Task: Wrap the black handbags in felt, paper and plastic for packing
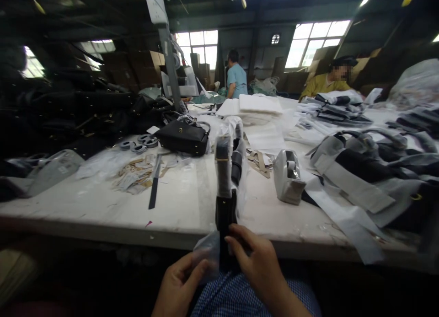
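A black handbag point(226, 212) stands on edge at the table's front edge, its strap wrapped in white padding and clear plastic point(242, 170) around its far part. My left hand point(185, 278) pinches a loose flap of the plastic bag point(209, 253) to the left of the handbag. With thumb and fingertips, my right hand point(255, 255) grips the near right side of the handbag. The lower end of the handbag drops into shadow above my lap, so its base is hard to see.
Another black handbag point(185, 136) lies farther back on the white table point(185, 202). To the right stand a tape dispenser point(290, 177) and a pile of wrapped bags point(370, 170). Paper tags point(137, 173) and a dark strip point(155, 184) lie left. Two people are beyond the table.
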A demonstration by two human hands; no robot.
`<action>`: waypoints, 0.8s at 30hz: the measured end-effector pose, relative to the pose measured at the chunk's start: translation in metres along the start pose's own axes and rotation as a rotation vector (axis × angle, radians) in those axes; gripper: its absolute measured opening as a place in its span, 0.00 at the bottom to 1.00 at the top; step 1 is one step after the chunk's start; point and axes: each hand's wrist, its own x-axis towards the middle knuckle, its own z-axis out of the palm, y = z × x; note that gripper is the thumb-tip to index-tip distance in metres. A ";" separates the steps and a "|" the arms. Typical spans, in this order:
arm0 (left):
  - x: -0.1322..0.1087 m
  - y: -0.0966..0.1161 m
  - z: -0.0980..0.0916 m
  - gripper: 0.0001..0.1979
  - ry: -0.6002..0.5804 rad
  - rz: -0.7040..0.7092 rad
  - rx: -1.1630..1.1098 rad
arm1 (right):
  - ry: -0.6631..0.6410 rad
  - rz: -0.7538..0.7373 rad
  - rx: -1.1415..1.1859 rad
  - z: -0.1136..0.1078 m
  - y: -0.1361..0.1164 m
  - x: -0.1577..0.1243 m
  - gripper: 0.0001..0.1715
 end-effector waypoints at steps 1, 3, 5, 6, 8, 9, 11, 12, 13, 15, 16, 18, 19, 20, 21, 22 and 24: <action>-0.002 0.002 0.001 0.22 0.017 -0.002 -0.017 | -0.023 0.020 -0.001 0.002 -0.001 -0.001 0.16; -0.006 0.006 0.001 0.22 0.041 -0.003 -0.028 | -0.084 0.053 0.001 0.005 -0.002 -0.002 0.15; -0.008 0.007 -0.002 0.20 0.049 -0.005 -0.035 | -0.133 0.064 0.003 0.005 -0.002 -0.003 0.13; -0.009 0.007 -0.005 0.20 0.050 -0.010 -0.040 | -0.157 0.072 0.009 0.004 -0.002 -0.004 0.13; -0.009 0.004 -0.010 0.19 0.043 -0.036 -0.053 | -0.202 0.102 0.047 0.003 -0.001 -0.004 0.14; -0.009 0.001 -0.012 0.19 0.035 -0.051 -0.059 | -0.225 0.120 0.073 0.003 -0.001 -0.004 0.15; -0.010 -0.004 -0.014 0.20 0.026 -0.066 -0.061 | -0.276 0.152 0.120 0.004 -0.002 -0.003 0.19; -0.011 -0.006 -0.014 0.20 0.020 -0.065 -0.054 | -0.306 0.164 0.134 0.005 -0.002 -0.003 0.20; -0.011 -0.007 -0.014 0.19 0.007 -0.061 -0.042 | -0.336 0.176 0.144 0.006 -0.003 -0.003 0.21; -0.013 -0.008 -0.012 0.18 -0.048 -0.043 0.001 | -0.404 0.195 0.180 0.008 -0.005 -0.004 0.19; -0.013 -0.008 -0.011 0.18 -0.086 -0.035 0.030 | -0.430 0.196 0.206 0.009 -0.006 -0.004 0.17; -0.013 -0.007 -0.008 0.18 -0.134 -0.018 0.083 | -0.464 0.187 0.244 0.010 -0.007 -0.005 0.14; -0.012 -0.006 -0.007 0.18 -0.136 -0.007 0.101 | -0.470 0.176 0.245 0.010 -0.007 -0.005 0.14; -0.011 -0.006 -0.006 0.19 -0.122 0.007 0.110 | -0.464 0.162 0.227 0.009 -0.007 -0.004 0.14; -0.010 -0.006 -0.005 0.20 -0.091 0.024 0.112 | -0.450 0.147 0.194 0.008 -0.008 -0.004 0.14; -0.009 -0.007 -0.005 0.20 -0.049 0.046 0.113 | -0.436 0.130 0.160 0.007 -0.008 -0.003 0.13; -0.006 -0.010 -0.006 0.19 0.026 0.083 0.132 | -0.414 0.091 0.110 0.004 -0.010 -0.002 0.13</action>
